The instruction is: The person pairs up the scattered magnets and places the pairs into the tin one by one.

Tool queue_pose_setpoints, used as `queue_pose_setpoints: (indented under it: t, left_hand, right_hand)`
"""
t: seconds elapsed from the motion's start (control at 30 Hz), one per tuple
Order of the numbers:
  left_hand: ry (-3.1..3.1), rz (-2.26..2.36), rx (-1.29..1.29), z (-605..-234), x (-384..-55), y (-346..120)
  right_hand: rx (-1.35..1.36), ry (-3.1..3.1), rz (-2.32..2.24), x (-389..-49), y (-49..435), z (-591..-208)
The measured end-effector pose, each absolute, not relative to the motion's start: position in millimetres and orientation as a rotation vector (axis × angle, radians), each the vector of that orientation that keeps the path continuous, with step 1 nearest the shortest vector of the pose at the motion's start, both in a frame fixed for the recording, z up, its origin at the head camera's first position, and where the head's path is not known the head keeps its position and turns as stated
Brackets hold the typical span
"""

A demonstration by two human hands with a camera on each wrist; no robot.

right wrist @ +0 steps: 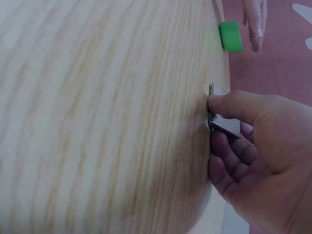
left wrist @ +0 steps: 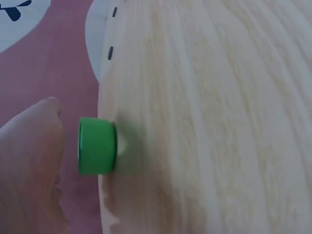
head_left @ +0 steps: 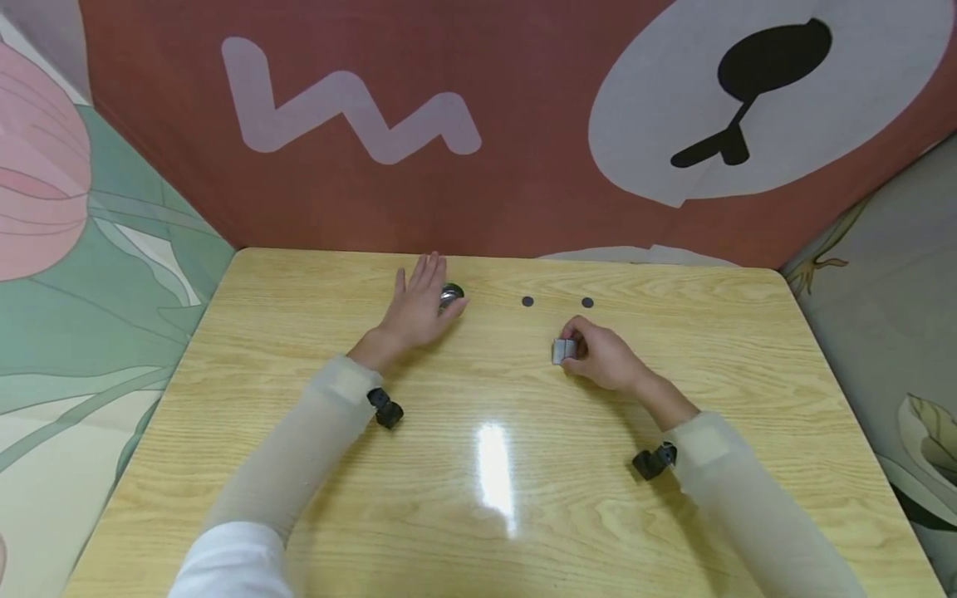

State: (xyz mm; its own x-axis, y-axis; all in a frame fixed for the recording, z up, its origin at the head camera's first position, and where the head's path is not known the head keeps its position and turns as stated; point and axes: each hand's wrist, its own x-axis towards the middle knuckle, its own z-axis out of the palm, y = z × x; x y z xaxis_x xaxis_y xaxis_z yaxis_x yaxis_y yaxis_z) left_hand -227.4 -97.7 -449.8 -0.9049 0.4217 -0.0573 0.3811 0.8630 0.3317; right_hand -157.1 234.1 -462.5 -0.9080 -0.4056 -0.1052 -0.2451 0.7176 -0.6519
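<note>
Left hand [head_left: 413,314] above green round piece [left wrist: 97,146]; silver part [head_left: 559,352] in right hand [head_left: 604,359].
At the table's [head_left: 419,440] eleven o'clock, we see the left fingers straight, thumb spread, apart from the green round piece. We find a dark disc [head_left: 527,301] at the silver part's eleven o'clock; right thumb and fingers pinch that part, itself between one and two o'clock on the table. We locate a second disc [head_left: 587,302] at its one o'clock.

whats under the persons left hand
Under the left hand, a round green object with a shiny top sits on the table. In the head view the hand covers the left part of its top, so what is there cannot be seen.
</note>
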Motion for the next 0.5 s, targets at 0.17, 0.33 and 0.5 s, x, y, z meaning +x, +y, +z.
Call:
queue_pose_setpoints:
  t: [0.17, 0.33, 0.5]
  left_hand:
    - [2.880, 0.499, 0.600, -457, -228, -102]
    - [2.879, 0.504, 0.591, -464, -229, -105]
    - [2.877, 0.515, 0.598, -467, -230, -107]
  right_hand:
    - [-0.493, 2.681, -1.000, -155, 235, -465]
    - [-0.448, 2.680, -1.050, -153, 236, -466]
    - [-0.436, 2.682, -1.123, -152, 236, -467]
